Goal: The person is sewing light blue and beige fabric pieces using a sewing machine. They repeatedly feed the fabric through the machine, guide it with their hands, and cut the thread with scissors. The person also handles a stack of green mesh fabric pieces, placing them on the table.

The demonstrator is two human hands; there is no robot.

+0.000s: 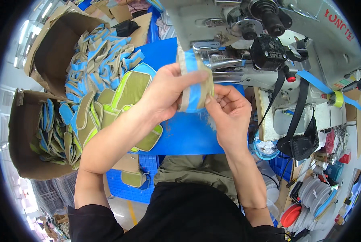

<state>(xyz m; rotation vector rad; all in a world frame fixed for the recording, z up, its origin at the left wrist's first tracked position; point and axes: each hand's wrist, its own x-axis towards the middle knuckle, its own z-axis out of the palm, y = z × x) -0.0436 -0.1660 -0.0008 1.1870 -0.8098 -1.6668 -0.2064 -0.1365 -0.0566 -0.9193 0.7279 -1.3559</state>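
Fingers [187, 77] of the left hand [166, 94] are pinched shut on the upper part of a blue and beige fabric piece [194, 86], thumb lying across its front, while the right hand [227, 111] closes its thumb and forefinger on the same piece's lower edge. Both hands hold the piece upright in the air, just in front of the sewing machine [261, 48] and above the blue work surface [188, 133]. The left forearm rises from the lower left and crosses toward the machine with the wrist bent inward; the right forearm comes up more steeply from the lower edge, its palm turned toward the left hand, the other fingers curled loosely.

Left of the machine, a heap of blue and beige pieces [102, 54] spills out of an open cardboard box [53, 44] lying on its side. Below that box, further from the machine, a second cardboard box [21, 137] holds a loose pile of green, blue and beige pieces [57, 137]. Between these boxes and the hands, yellow-green mesh pieces [128, 90] lie overlapping on the work surface. Under the surface's near edge, a blue plastic crate [138, 183] carries one more yellow-green piece. Lower right of the machine, a stack of flat round discs [313, 199] stands beside a red disc [291, 215]
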